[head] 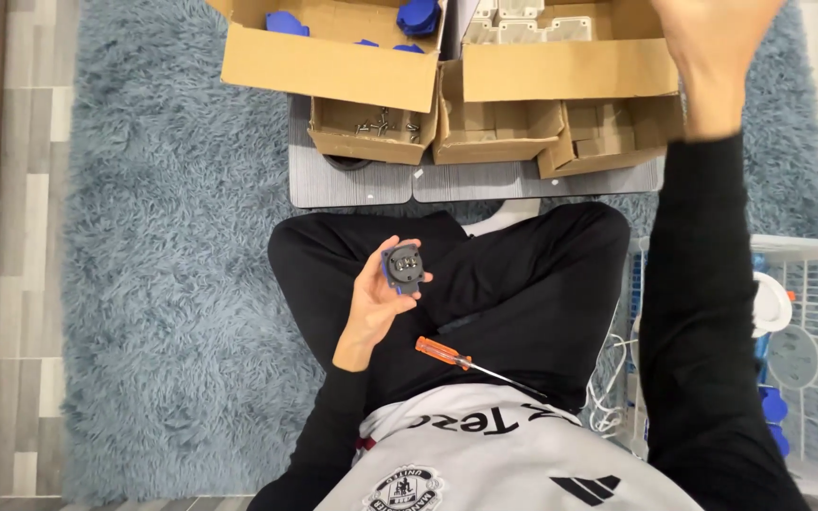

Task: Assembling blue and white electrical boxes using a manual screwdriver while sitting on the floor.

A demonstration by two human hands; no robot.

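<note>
My left hand [376,303] grips a small dark socket part [403,266] with a blue back above my lap. My right hand [712,43] reaches over the far cardboard box of pale housings [560,66]; I cannot tell whether it is clenched. I judge I'm fetching a housing. One orange-handled screwdriver [447,353] lies on my thigh; five boxes stand ahead.

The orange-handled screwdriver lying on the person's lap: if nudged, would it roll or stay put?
The screwdriver probably rolls easily: its handle looks rounded and it rests on sloping black trouser fabric. The cloth may grip it a little. It looks stiff and light, with most weight likely in the handle. Neither the left hand nor the right hand touches it.
</note>
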